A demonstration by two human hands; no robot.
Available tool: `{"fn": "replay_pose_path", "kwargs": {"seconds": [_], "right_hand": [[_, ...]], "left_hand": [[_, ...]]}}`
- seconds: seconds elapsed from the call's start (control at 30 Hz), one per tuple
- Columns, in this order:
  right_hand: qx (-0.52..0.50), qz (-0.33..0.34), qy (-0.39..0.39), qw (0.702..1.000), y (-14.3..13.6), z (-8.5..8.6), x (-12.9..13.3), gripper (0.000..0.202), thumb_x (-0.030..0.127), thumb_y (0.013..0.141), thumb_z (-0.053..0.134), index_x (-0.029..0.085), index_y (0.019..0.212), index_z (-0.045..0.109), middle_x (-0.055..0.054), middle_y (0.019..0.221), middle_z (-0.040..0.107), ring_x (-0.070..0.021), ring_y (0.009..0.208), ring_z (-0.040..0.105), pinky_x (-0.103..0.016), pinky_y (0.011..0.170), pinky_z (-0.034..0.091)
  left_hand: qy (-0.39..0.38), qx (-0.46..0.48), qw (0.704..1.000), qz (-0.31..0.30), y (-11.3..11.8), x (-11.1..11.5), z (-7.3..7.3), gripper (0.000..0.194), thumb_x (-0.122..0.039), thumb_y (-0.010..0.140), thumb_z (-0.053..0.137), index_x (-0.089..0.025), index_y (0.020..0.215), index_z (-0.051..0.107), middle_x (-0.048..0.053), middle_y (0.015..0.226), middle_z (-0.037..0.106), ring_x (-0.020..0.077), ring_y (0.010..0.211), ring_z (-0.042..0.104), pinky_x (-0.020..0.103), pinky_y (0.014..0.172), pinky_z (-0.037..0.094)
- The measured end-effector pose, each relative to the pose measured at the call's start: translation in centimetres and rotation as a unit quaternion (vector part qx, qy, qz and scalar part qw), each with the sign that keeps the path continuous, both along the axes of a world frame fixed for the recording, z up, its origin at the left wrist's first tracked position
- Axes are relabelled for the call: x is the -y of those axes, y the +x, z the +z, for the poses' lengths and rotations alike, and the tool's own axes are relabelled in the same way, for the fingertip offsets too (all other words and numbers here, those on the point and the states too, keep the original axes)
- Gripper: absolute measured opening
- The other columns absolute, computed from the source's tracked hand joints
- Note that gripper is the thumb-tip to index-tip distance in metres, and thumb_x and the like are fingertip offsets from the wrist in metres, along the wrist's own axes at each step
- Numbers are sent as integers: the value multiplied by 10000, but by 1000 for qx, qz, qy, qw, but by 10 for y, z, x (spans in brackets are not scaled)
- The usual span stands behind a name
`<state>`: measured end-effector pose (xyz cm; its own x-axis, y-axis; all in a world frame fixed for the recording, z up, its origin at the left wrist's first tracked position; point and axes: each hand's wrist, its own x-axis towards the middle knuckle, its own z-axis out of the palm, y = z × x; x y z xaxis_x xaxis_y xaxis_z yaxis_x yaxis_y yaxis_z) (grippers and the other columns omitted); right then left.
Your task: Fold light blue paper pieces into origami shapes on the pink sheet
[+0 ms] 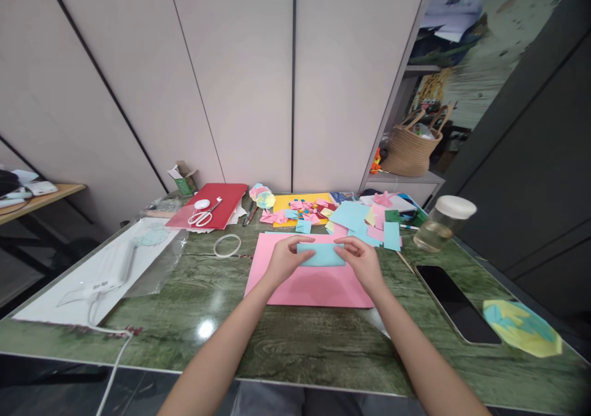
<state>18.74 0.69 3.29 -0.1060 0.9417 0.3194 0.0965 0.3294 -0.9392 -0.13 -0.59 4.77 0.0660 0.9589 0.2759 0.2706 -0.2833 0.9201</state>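
A light blue paper rectangle (321, 255) is held up by both hands above a pink sheet (314, 290) on the green table. My left hand (292, 257) pinches its left end between thumb and fingers. At the right end, my right hand (357, 257) grips it the same way. Behind the hands, small folded pink and blue paper pieces (303, 226) lie on and around a yellow sheet (281, 204). Loose blue squares (351, 215) are spread just beyond my right hand.
To the right are a phone (455, 305), a lidded jar (441, 228) and a yellow-blue paper piece (521, 328). Scissors (203, 217) rest on a red folder (231, 196) at the back left. A tape ring (226, 245) and a white device with a cable (113, 268) lie left.
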Motion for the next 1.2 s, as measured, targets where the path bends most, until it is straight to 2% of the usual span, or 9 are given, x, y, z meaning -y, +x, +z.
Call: {"fn": "replay_pose_path", "kwargs": {"seconds": [0.23, 0.47, 0.63, 1.0, 1.13, 1.2], "right_hand": [[-6, -2, 1, 1000, 0, 1, 0, 207, 349, 671, 598, 190, 803, 590, 4, 600, 537, -112, 511, 426, -231, 463, 299], [-2, -5, 2, 1000, 0, 3, 2, 182, 321, 687, 587, 185, 807, 592, 36, 516, 414, -88, 472, 334, -222, 442, 240], [1, -9, 9, 1000, 0, 3, 3, 183, 311, 691, 587, 176, 815, 587, 51, 500, 345, -80, 475, 295, -218, 450, 225], [-1, -13, 11, 1000, -1, 7, 5, 188, 315, 691, 584, 174, 814, 579, 60, 495, 318, -80, 472, 288, -216, 450, 221], [-15, -13, -1, 1000, -3, 10, 7, 250, 314, 688, 585, 185, 900, 555, 72, 482, 325, -75, 456, 292, -207, 440, 225], [-26, -10, -9, 1000, -3, 10, 7, 281, 307, 691, 583, 189, 942, 533, 68, 493, 377, -75, 464, 315, -204, 446, 244]], "left_hand": [[-22, 51, 998, 1, 3, 4, 6, 288, -277, 590, 646, -193, 864, 632, 22, 836, 642, 96, 548, 454, 213, 479, 318], [-6, 37, 999, 18, 4, 5, 7, 244, -278, 594, 645, -188, 821, 640, 22, 825, 640, 77, 510, 418, 201, 448, 307], [8, 25, 1000, 15, 3, 4, 5, 235, -267, 609, 632, -174, 825, 639, 33, 834, 637, 85, 548, 456, 194, 463, 335], [11, 13, 1000, 14, 2, 3, 2, 251, -302, 629, 613, -170, 841, 633, 32, 784, 630, 102, 586, 487, 200, 488, 368], [11, 13, 1000, 21, 3, 3, 2, 250, -302, 621, 618, -170, 832, 637, 35, 805, 630, 104, 601, 490, 199, 493, 369], [10, 17, 1000, 18, 3, 3, 1, 251, -300, 621, 617, -169, 833, 635, 35, 807, 631, 100, 591, 485, 199, 490, 369]]}}
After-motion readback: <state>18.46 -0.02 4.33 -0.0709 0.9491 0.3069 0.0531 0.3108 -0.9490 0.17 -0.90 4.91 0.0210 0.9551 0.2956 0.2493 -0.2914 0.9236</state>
